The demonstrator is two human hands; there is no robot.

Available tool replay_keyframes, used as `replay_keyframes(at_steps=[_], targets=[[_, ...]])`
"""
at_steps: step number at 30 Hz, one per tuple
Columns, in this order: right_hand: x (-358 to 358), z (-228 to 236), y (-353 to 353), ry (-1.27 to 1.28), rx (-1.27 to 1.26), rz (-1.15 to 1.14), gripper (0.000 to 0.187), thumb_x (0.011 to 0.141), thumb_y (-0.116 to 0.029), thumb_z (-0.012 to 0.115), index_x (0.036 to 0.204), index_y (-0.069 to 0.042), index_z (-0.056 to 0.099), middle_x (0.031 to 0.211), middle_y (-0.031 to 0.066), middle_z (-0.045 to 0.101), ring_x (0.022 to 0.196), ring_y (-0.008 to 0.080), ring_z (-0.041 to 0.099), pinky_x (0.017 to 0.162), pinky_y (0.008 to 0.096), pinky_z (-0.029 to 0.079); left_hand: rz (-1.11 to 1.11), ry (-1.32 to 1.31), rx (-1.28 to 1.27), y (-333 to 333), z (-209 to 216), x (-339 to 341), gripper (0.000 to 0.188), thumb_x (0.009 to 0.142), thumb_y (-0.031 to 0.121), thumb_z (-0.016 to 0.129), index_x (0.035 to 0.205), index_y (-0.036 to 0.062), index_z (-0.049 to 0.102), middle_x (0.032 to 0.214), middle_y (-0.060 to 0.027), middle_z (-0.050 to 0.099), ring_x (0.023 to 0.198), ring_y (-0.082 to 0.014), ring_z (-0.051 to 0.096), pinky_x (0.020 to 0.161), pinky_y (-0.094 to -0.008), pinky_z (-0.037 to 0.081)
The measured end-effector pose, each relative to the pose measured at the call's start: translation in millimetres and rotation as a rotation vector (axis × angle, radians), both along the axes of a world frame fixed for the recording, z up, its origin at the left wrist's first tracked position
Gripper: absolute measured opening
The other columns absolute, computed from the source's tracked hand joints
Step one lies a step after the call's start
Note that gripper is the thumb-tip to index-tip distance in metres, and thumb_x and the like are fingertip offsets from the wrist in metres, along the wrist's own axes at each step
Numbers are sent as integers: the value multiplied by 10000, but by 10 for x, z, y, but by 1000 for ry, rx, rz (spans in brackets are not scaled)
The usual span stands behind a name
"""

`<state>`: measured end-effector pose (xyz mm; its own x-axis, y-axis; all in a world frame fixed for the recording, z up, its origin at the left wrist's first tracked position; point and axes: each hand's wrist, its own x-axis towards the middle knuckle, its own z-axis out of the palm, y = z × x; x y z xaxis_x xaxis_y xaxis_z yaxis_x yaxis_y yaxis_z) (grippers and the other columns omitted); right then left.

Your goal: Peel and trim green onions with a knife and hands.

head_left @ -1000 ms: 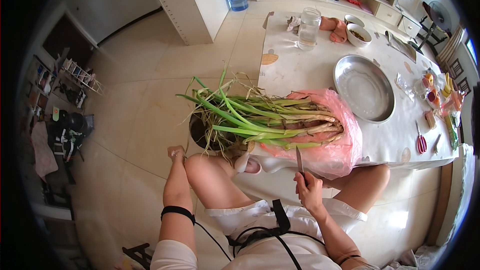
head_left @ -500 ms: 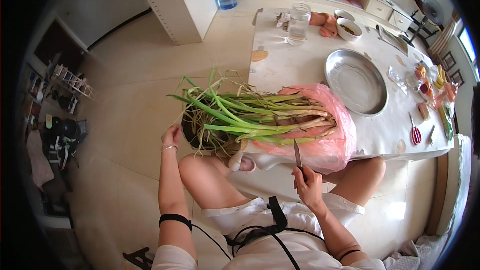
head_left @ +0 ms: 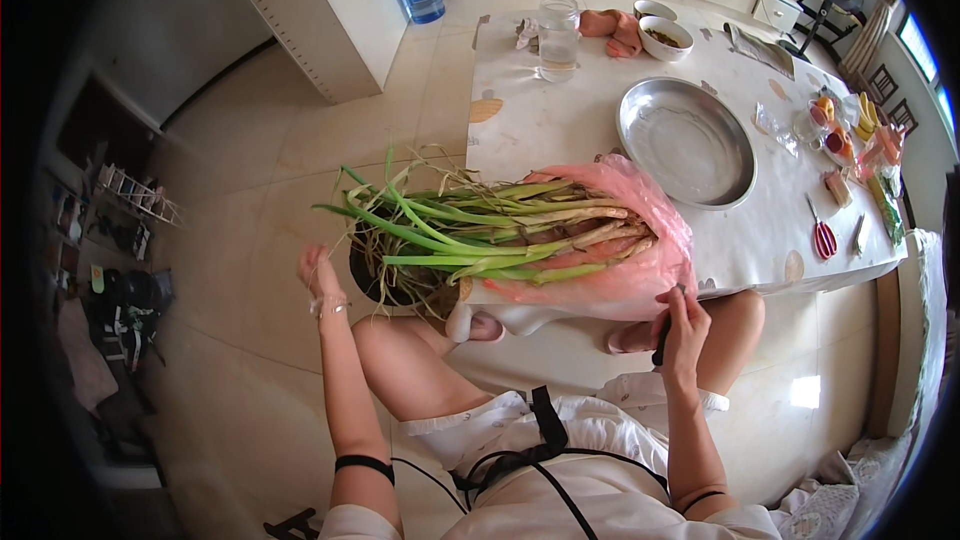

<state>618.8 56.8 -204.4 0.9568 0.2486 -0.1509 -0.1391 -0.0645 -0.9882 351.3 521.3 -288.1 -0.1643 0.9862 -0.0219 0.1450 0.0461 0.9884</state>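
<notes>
Grips black-handled knife (head_left: 659, 343) in closed right hand (head_left: 684, 332) at pink bag's (head_left: 674, 230) near right. Curls left hand (head_left: 319, 272) loosely, cannot tell if around anything, left of green onions (head_left: 520, 236) spread across bag, table's (head_left: 550, 130) near left.

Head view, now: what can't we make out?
All in the head view:
Black-handled knife: blade mostly hidden, apparently by the right hand.
Dark round container: contents covered by long green-and-brown onion stalks.
Left hand: blurred; can't tell whether it holds anything.
Nearer round white bowl: food too small to identify.
</notes>
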Motion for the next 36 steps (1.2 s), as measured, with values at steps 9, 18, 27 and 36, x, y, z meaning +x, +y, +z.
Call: replay_keyframes(at_steps=[9,18,27,36], targets=[[-44,92,20,62,-84,127,263,943,-196,550,824,23,633,481,19,515,371,73,449,359,245,329,-523,420,1157,-2349,1330,805,288,841,2,632,1125,8,581,1150,-142,566,1054,-260,551,866,-371,470],[-210,254,190,-81,-190,360,347,924,-160,559,1224,12,535,490,45,523,368,95,462,356,266,343,-1111,599,933,-2836,799,1519,307,751,-2,655,1057,16,643,1086,-95,609,969,-292,558,854,-386,467],[212,129,-4,45,-184,69,252,922,-163,558,992,43,431,505,56,525,320,112,421,304,262,307,-1126,623,843,-2721,812,1637,274,740,7,669,1014,22,654,948,-85,588,920,-286,553,806,-382,468],[118,76,-129,27,-238,89,324,924,-163,551,1116,82,461,490,52,518,323,111,426,307,266,302,-1238,611,723,-2547,1108,1507,217,757,4,667,974,16,653,893,-106,580,827,-299,591,715,-384,490]])
